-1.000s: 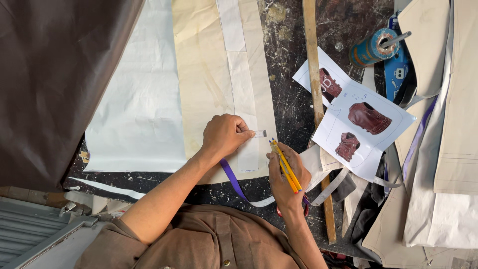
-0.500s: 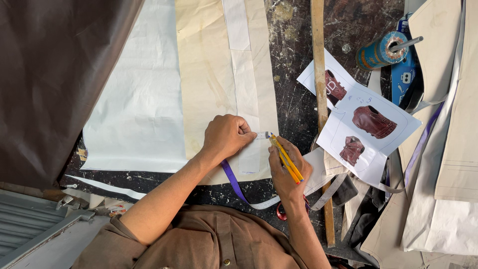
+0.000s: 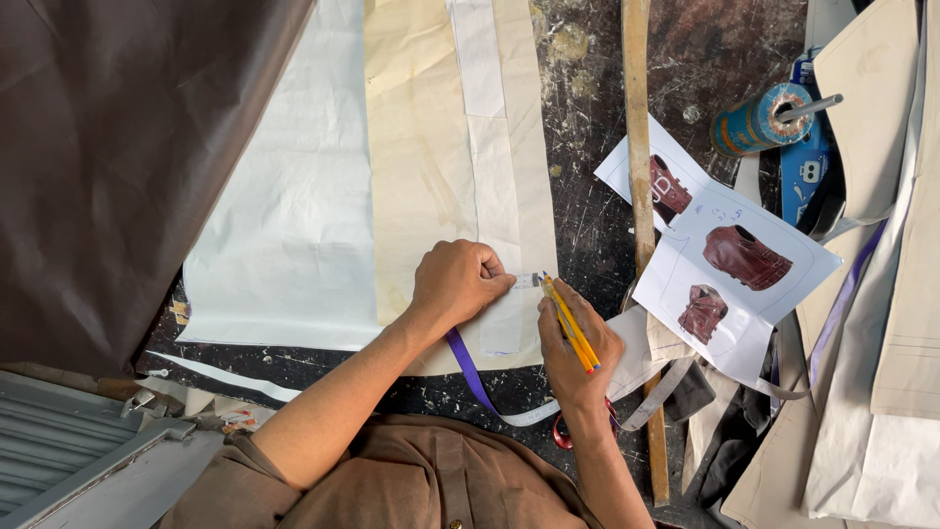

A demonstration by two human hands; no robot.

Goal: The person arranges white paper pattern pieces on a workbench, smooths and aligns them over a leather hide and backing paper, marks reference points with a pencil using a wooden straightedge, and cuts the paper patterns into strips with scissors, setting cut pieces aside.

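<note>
The left hand [image 3: 458, 284] pinches the measuring tape [image 3: 472, 370] flat on the cream paper [image 3: 416, 157] near the tabletop's front edge (it should not slip), while the right hand [image 3: 578, 343] grips yellow pencils [image 3: 570, 323] to mark precisely.

My worktable [image 3: 597, 176] is dark, scratched and paint-flecked, and most of its left side lies under a brown sheet [image 3: 127, 157], white paper [image 3: 284, 235] and a long cream pattern piece [image 3: 421, 147]. A wooden ruler [image 3: 638, 147] runs from the far edge toward the near edge. Toward the right edge lie printed jacket pictures [image 3: 744, 264], a blue thread spool [image 3: 759, 120] and cream fabric pieces [image 3: 901, 323].
</note>
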